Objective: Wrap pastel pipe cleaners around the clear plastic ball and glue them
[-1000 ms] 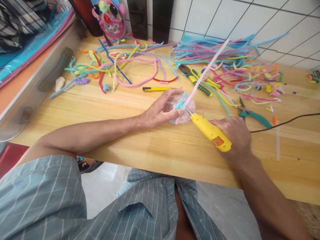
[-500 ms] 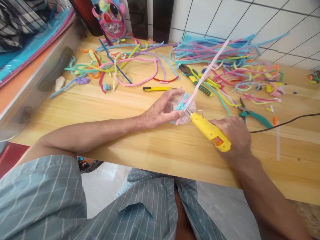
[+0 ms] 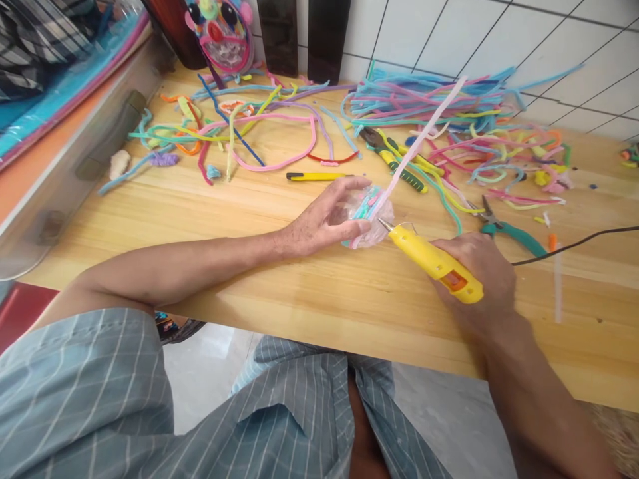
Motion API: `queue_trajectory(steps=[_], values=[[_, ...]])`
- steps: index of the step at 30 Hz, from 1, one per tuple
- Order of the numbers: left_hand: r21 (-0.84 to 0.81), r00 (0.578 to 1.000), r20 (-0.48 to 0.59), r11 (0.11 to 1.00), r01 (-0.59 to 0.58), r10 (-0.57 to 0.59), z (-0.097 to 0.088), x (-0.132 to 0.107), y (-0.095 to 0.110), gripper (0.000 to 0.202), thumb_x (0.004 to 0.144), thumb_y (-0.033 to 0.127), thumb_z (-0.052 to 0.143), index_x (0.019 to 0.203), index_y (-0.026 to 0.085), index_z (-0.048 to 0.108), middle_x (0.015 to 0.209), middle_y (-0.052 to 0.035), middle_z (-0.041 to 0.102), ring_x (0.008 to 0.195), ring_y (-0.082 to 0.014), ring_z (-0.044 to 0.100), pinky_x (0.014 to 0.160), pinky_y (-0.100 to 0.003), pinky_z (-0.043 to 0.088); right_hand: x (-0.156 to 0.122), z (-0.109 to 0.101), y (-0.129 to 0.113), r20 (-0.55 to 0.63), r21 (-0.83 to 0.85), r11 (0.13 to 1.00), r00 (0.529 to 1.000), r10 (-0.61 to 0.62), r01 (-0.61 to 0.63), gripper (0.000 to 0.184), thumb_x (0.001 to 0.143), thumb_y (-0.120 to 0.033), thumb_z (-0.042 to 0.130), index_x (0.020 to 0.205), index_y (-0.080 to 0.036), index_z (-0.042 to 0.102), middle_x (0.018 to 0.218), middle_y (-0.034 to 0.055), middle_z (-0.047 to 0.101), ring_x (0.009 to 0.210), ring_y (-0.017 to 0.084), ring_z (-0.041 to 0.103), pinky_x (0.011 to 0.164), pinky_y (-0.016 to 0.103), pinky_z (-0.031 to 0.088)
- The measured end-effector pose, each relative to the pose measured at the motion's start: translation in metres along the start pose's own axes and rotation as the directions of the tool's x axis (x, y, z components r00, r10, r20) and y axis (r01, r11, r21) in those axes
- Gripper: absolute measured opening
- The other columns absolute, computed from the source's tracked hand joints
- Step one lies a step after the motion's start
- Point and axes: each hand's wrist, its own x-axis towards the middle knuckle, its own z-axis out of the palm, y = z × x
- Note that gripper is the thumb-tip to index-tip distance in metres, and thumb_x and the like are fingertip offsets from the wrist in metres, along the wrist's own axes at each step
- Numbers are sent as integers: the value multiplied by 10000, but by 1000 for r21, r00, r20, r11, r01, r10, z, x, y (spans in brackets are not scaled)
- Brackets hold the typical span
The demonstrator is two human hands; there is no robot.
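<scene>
My left hand (image 3: 332,216) is closed around a small clear plastic piece (image 3: 383,211), perhaps a cup or bottle part, with pastel strips laid across it. A long pale pink pipe cleaner (image 3: 419,143) rises from it, slanting up and to the right. In my right hand (image 3: 482,273) is a yellow hot glue gun (image 3: 424,256), its metal nozzle pointing left, close to the plastic piece and slightly apart from it. My right fingers are partly hidden behind the glue gun's body.
Behind my hands lie a yellow cutter knife (image 3: 319,176), green-and-yellow pliers (image 3: 399,166) and teal-handled pliers (image 3: 516,239). A pipe cleaner bundle (image 3: 424,103) lies by the wall. A decorated figure (image 3: 222,40) stands at the back. The cord (image 3: 579,244) runs right, near a glue stick (image 3: 558,286).
My right hand has drawn the glue gun a little to the right, so its nozzle has moved away from the strips. My left hand keeps its hold on the plastic piece.
</scene>
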Motion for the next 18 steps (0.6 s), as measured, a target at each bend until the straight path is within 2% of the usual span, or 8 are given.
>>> queue_trajectory(steps=[4, 8, 14, 18], values=[[-16, 1000, -1, 1000, 8, -8, 1, 0, 0, 818, 951, 791, 751, 1576, 323, 508, 1553, -111, 654, 1422, -373, 677, 1220, -604, 607, 0, 1, -2, 20, -4, 999, 999, 33, -33, 310, 1082, -316, 524, 855, -237, 720, 685, 49, 585, 760, 257, 594, 750, 406, 373], [-25, 1000, 0, 1000, 16, -16, 2, 0, 1, 830, 949, 799, 751, 1574, 314, 497, 1552, -117, 656, 1427, -374, 677, 1226, -610, 602, -1, 2, -4, 44, -13, 1000, 999, 12, -11, 316, 1074, -293, 508, 816, -247, 686, 677, 48, 577, 787, 262, 610, 763, 411, 368], [7, 1000, -5, 1000, 4, -4, 2, 0, 3, 818, 955, 800, 739, 1577, 319, 511, 1610, -117, 629, 1454, -374, 662, 1240, -603, 592, 2, 2, -8, -71, -49, 994, 992, -101, 98, 269, 1111, -283, 532, 999, -189, 758, 804, 73, 676, 844, 258, 652, 762, 409, 373], [42, 1000, 1, 999, -7, 7, 0, 0, 4, 829, 949, 791, 752, 1577, 297, 530, 1612, -133, 622, 1471, -370, 648, 1281, -591, 558, 1, 3, -5, -69, -60, 996, 995, -73, 69, 259, 1100, -251, 531, 978, -192, 752, 794, 67, 671, 823, 250, 642, 753, 410, 366]])
